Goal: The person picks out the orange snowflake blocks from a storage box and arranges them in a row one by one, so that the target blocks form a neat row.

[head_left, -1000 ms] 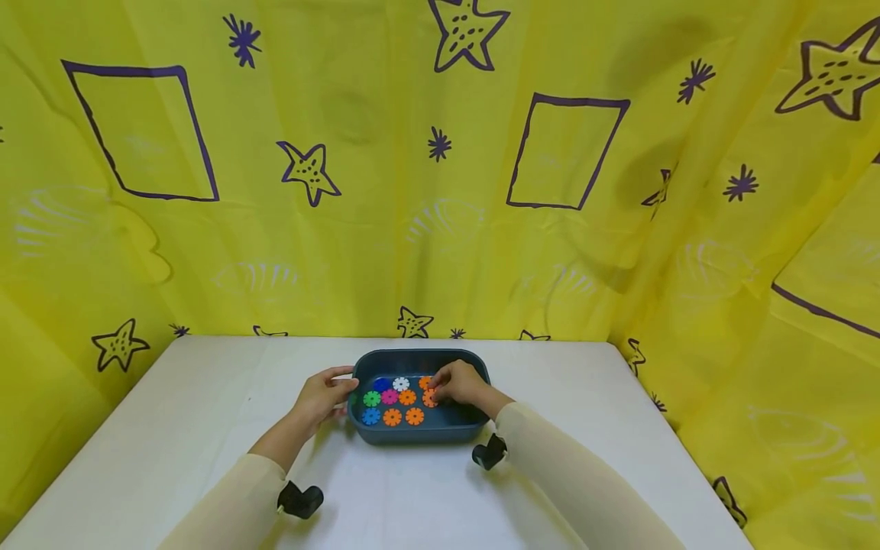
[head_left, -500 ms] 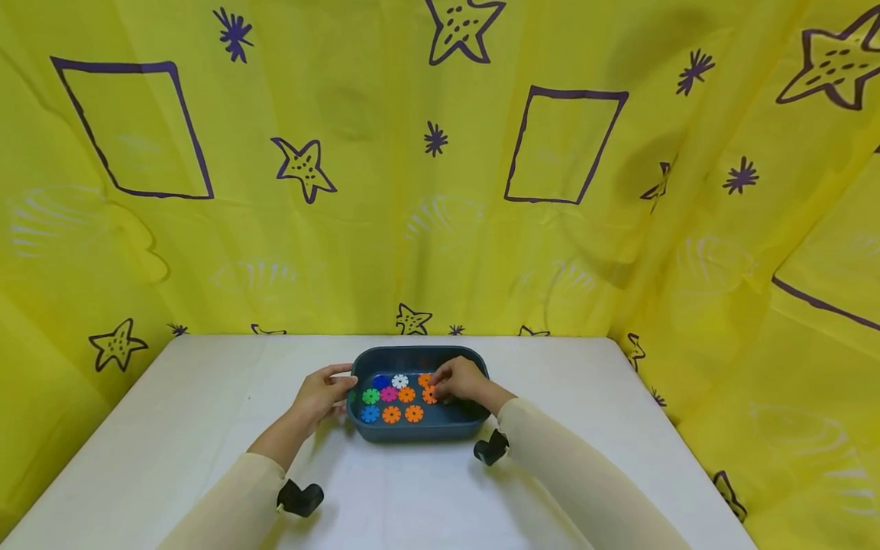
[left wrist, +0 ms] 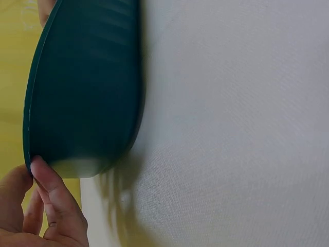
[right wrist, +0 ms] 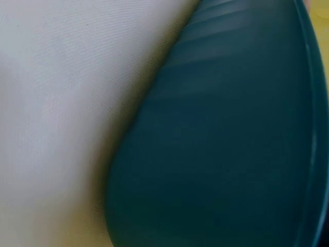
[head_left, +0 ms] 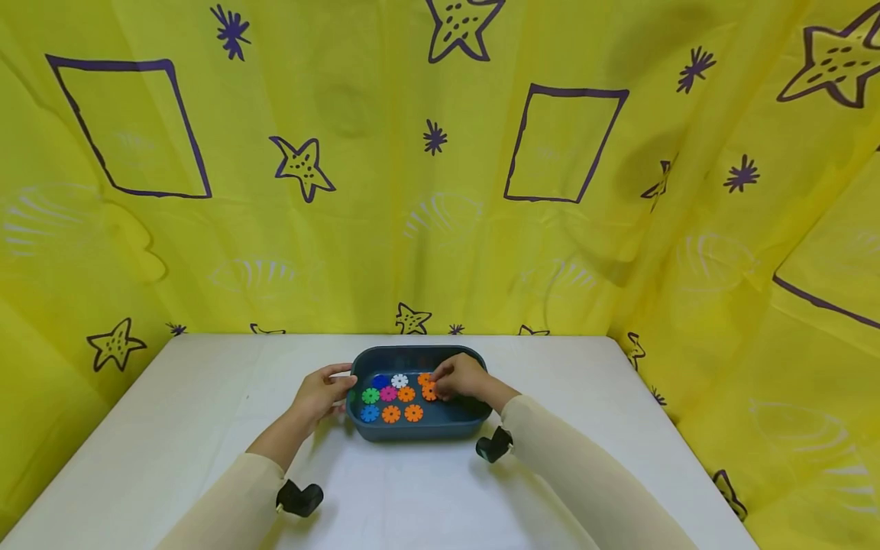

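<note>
In the head view a dark teal tub [head_left: 419, 433] stands on the white table. My left hand [head_left: 320, 395] pinches its left rim; the left wrist view shows the thumb and fingers [left wrist: 59, 193] on either side of that edge. My right hand [head_left: 462, 378] reaches into the tub's right half, fingertips pinching an orange notched disc [head_left: 429, 392] and partly covering it. Another orange disc [head_left: 425, 379] lies just behind. Leftward, several notched discs lie flat in rows, among them a white disc [head_left: 399, 380], a pink disc [head_left: 389, 393] and a green disc [head_left: 370, 396].
The tub's outer wall [right wrist: 221, 128] fills much of the right wrist view, hiding the right fingers. A yellow patterned curtain [head_left: 357, 252] hangs behind and beside the white table [head_left: 385, 489]. Black wrist-worn pieces sit at both sleeves.
The right hand and the orange disc at its fingertips have shifted very slightly toward the far side of the tub. The left hand keeps its place on the rim. The head view has tilted slightly.
</note>
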`<state>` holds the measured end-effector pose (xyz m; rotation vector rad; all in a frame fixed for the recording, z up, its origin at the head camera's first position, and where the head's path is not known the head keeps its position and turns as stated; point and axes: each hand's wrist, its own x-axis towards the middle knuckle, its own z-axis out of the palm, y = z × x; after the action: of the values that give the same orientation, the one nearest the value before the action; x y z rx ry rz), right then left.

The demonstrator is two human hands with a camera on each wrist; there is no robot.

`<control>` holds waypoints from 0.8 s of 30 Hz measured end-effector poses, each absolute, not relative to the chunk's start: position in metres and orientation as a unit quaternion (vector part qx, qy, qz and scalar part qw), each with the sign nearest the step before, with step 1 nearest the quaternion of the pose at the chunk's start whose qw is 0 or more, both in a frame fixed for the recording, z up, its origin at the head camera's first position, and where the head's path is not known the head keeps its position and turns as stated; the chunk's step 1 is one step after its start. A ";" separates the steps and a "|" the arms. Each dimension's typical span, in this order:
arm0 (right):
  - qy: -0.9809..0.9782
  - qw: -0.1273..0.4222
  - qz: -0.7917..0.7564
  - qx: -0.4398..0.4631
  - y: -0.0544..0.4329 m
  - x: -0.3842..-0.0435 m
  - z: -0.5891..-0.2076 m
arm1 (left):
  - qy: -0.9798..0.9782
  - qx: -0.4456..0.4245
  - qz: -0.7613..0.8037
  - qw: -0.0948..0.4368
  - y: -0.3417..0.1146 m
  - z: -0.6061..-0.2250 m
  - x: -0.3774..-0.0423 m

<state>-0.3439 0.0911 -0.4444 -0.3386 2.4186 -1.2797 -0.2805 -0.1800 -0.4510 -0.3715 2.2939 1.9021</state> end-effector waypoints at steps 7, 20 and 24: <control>0.851 0.210 -0.469 -0.107 0.094 -0.343 -0.440 | 0.760 -0.123 0.634 0.068 -0.180 -0.451 -0.280; 0.842 0.227 -0.476 -0.114 0.098 -0.343 -0.433 | 0.755 -0.131 0.638 0.073 -0.179 -0.454 -0.282; 0.837 0.231 -0.482 -0.118 0.099 -0.343 -0.434 | 0.754 -0.137 0.638 0.074 -0.179 -0.454 -0.283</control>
<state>-0.3432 0.0992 -0.4338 -0.3251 2.3018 -1.3262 -0.2831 -0.1789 -0.4540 -0.4103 2.2640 1.9142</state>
